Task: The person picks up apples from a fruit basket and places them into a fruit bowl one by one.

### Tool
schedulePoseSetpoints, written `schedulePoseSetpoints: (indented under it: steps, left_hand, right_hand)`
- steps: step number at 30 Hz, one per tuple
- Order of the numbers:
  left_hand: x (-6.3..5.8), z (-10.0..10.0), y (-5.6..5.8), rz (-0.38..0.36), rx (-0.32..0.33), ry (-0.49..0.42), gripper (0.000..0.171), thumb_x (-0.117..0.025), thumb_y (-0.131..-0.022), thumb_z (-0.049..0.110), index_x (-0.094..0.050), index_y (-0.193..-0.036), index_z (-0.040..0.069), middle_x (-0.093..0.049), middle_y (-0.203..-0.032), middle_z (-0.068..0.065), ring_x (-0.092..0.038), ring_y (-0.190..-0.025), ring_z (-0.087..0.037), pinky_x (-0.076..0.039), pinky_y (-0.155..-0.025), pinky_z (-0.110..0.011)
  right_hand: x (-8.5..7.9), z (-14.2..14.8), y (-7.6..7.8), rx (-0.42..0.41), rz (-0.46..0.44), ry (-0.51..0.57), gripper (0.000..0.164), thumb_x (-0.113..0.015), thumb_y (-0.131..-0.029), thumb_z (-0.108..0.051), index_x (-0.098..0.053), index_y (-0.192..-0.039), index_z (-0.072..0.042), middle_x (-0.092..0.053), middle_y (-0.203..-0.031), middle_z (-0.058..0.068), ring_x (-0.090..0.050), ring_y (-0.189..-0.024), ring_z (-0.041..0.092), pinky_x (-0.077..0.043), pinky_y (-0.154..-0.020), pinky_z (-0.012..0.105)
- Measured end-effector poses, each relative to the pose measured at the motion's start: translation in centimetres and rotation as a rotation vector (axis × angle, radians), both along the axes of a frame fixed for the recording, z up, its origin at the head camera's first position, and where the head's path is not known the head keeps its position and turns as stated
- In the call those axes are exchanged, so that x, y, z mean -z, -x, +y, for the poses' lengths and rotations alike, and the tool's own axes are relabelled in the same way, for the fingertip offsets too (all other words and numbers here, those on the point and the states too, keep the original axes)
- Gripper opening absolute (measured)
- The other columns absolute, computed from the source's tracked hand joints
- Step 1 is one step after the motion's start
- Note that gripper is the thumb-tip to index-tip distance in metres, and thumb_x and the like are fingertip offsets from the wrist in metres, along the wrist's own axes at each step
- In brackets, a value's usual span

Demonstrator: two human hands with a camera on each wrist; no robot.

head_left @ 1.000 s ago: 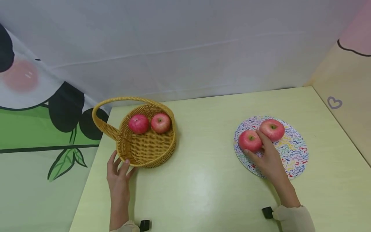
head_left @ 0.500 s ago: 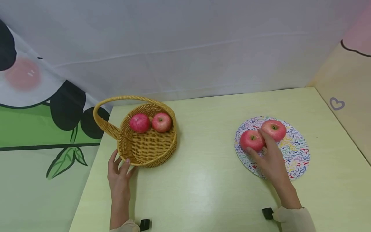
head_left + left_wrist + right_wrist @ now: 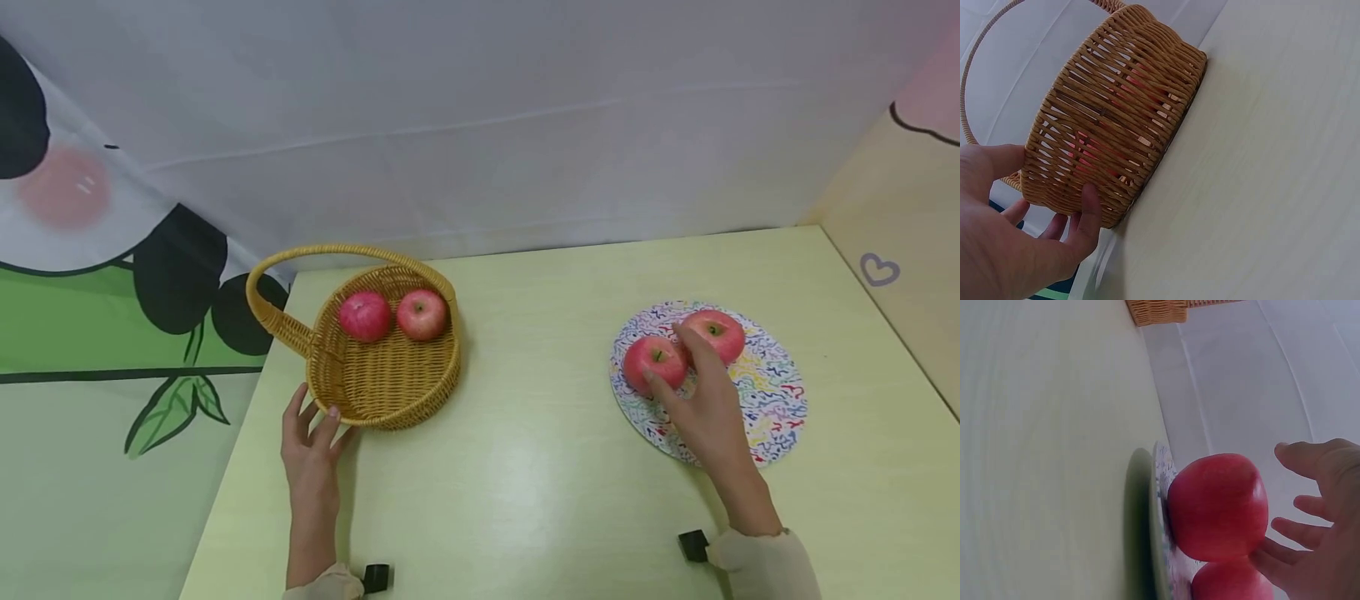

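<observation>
On the left of the table stands a round wicker basket (image 3: 393, 383) with a tall arched handle and two red apples (image 3: 365, 317) inside. My left hand (image 3: 311, 467) touches its near left side, fingers spread along the outer wall (image 3: 1104, 131). At the right, two more apples lie side by side on a round, colourfully patterned plate (image 3: 772, 408). Around the nearer left apple (image 3: 651, 365) my right hand (image 3: 712, 417) hovers with thumb and fingers spread. The right wrist view shows a gap between the upper fingers and this apple (image 3: 1216, 506). The other apple (image 3: 722, 335) sits just behind.
The pale table (image 3: 525, 417) stretches between basket and plate. A white cloth (image 3: 480, 125) hangs behind its back edge, and a panel with a painted heart (image 3: 879, 269) borders the right side. Patterned cloth (image 3: 172, 267) covers the left side.
My right hand has loosened from the nearer apple, its thumb and fingers parting and drawing back slightly. The apple stays on the plate. The left hand and basket keep their places.
</observation>
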State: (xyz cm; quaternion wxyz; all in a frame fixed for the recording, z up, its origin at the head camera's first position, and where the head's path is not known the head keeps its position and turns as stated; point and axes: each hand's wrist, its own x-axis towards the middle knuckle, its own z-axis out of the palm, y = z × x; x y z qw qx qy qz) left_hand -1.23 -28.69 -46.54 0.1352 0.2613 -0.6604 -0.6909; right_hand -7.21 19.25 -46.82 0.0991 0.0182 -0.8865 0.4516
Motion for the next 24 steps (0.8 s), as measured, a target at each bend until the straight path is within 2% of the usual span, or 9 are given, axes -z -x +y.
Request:
schedulePoseSetpoints:
  steps: [7, 13, 24]
  left_hand:
    - [-0.1, 0.1, 0.0, -0.011, -0.004, 0.008, 0.064, -0.064, -0.105, 0.026, -0.034, -0.160, 0.038, -0.037, -0.160, -0.003, -0.049, -0.138, -0.023, -0.062, -0.089, -0.022]
    - [0.1, 0.1, -0.1, -0.012, -0.014, 0.000, 0.064, -0.064, -0.105, 0.025, -0.035, -0.160, 0.037, -0.037, -0.159, -0.002, -0.050, -0.136, -0.022, -0.062, -0.088, -0.023]
    - [0.2, 0.0, 0.1, 0.008, -0.006, -0.003, 0.063, -0.064, -0.105, 0.024, -0.036, -0.160, 0.036, -0.038, -0.158, -0.004, -0.050, -0.136, -0.022, -0.062, -0.088, -0.023]
  right_hand:
    - [-1.3, -0.6, 0.7, -0.020, 0.027, 0.016, 0.079, -0.081, -0.091, -0.014, -0.040, -0.160, -0.016, -0.048, -0.159, 0.016, -0.048, -0.141, 0.043, -0.055, -0.095, 0.069]
    - [-2.0, -1.2, 1.1, -0.048, 0.053, 0.037, 0.081, -0.081, -0.091, -0.011, -0.041, -0.160, -0.019, -0.047, -0.160, 0.014, -0.047, -0.143, 0.041, -0.055, -0.096, 0.069]
    - [-2.9, -3.1, 1.4, -0.164, 0.065, 0.103, 0.080, -0.081, -0.091, -0.016, -0.040, -0.160, -0.021, -0.045, -0.162, 0.008, -0.047, -0.145, 0.035, -0.056, -0.100, 0.063]
